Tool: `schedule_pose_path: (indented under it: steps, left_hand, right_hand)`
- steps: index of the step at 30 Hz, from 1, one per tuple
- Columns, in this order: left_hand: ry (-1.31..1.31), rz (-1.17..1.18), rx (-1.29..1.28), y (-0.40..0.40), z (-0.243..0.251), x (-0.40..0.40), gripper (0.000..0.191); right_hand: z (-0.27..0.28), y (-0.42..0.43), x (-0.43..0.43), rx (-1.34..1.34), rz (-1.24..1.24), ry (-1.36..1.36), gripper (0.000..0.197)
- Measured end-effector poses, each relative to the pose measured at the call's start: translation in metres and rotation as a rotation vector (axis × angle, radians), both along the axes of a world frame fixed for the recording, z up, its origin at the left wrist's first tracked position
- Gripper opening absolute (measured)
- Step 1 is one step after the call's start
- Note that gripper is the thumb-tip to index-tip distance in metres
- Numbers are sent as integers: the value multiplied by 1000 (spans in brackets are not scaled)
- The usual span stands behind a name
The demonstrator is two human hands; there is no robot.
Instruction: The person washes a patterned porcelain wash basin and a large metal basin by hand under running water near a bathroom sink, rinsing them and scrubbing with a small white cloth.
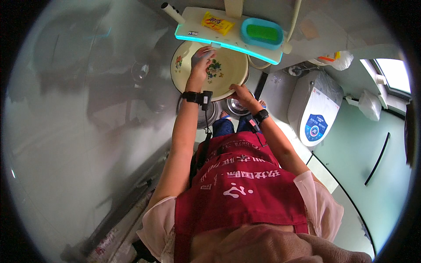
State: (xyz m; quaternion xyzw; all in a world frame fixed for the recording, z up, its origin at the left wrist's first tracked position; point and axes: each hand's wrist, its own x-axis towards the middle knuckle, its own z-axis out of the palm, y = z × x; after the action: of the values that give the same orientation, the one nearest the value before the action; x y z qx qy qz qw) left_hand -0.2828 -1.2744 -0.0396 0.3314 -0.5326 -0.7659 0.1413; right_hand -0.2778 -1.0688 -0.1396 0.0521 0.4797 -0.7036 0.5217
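A cream enamel basin (pixel 227 65) with painted flowers is held up below a lit shower shelf. My right hand (pixel 242 93) grips its near right rim, thumb on the inside. Over the basin's upper left part is my left hand (pixel 204 57), fingers loosely bent near the shelf's front edge; whether it touches anything there is not clear. On the shelf (pixel 227 39) lie a yellow packet (pixel 217 23) with writing and a blue soap dish (pixel 281 34) holding something green.
Metal basins (pixel 210 115) stand on the floor under the enamel one, close to my feet. A white water heater (pixel 317 108) is at the right, beside a frosted glass door (pixel 361 144) with a dark handle. A grey tiled wall (pixel 98 98) rises on the left.
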Motion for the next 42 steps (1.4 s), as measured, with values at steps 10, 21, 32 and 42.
schedule_pose_path:
  steps: [10, 21, 32, 42]
  left_hand:
    - [-198, 128, 393, -82, -129, -42, 17]
    - [20, 162, 557, -92, -150, -99, 41]
    - [-48, 104, 515, -98, -138, -88, 38]
    - [-76, 72, 495, -98, -135, -94, 36]
  right_hand:
    - [22, -3, -2, 41, -62, -16, 41]
    - [-5, -5, 2, 27, -72, -31, 40]
    - [-5, -9, 1, 37, -105, -79, 41]
    - [0, -10, 0, 53, -128, -59, 39]
